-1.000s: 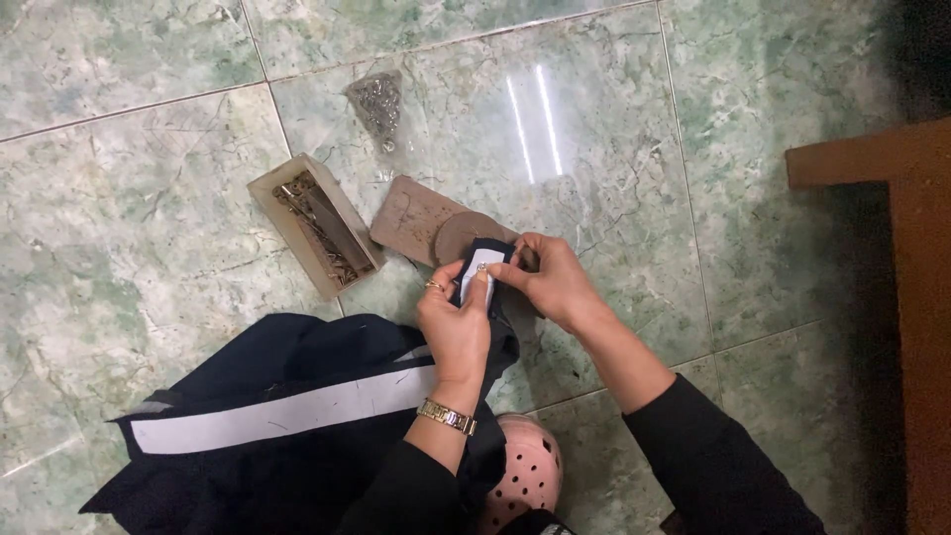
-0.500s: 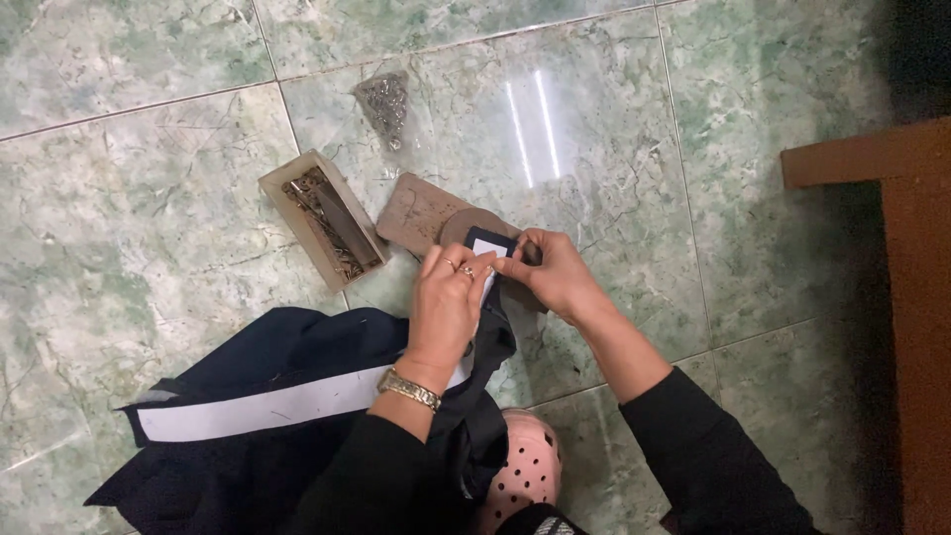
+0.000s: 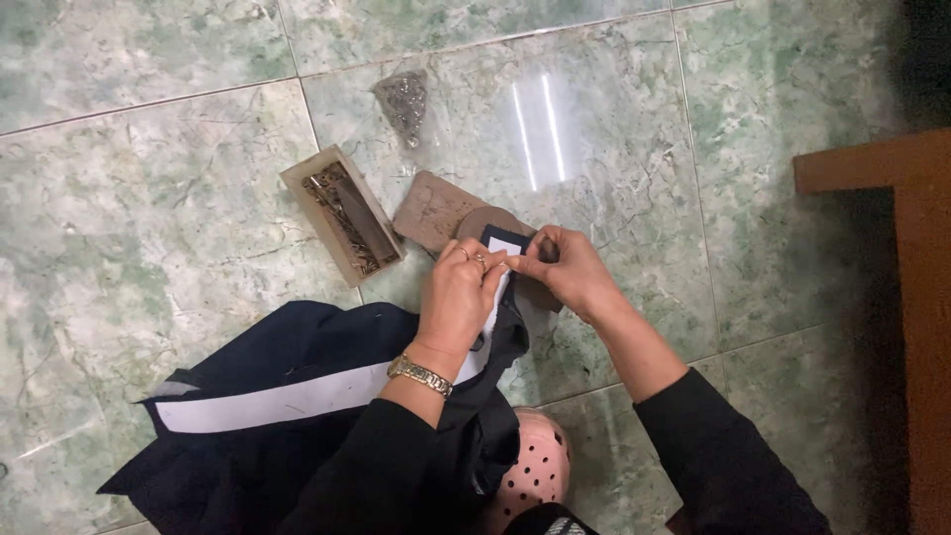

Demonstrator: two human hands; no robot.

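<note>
On the green marble floor [image 3: 149, 198], at left, an open cardboard box [image 3: 342, 213] holds small brown metal pieces. Beside it, the left hand [image 3: 458, 297] and right hand [image 3: 567, 269] meet, fingers pinching the white-banded end of a dark garment [image 3: 287, 396], whose long axis trails down-left from both hands.

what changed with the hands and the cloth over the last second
The left hand slid up along the dark garment's white strip to meet the right hand at the end of the strip. Both sets of fingers kept pinching the strip's tip over the brown cardboard pieces. The small open box, the grey bag, the wooden furniture and the pink shoe stayed put.
</note>
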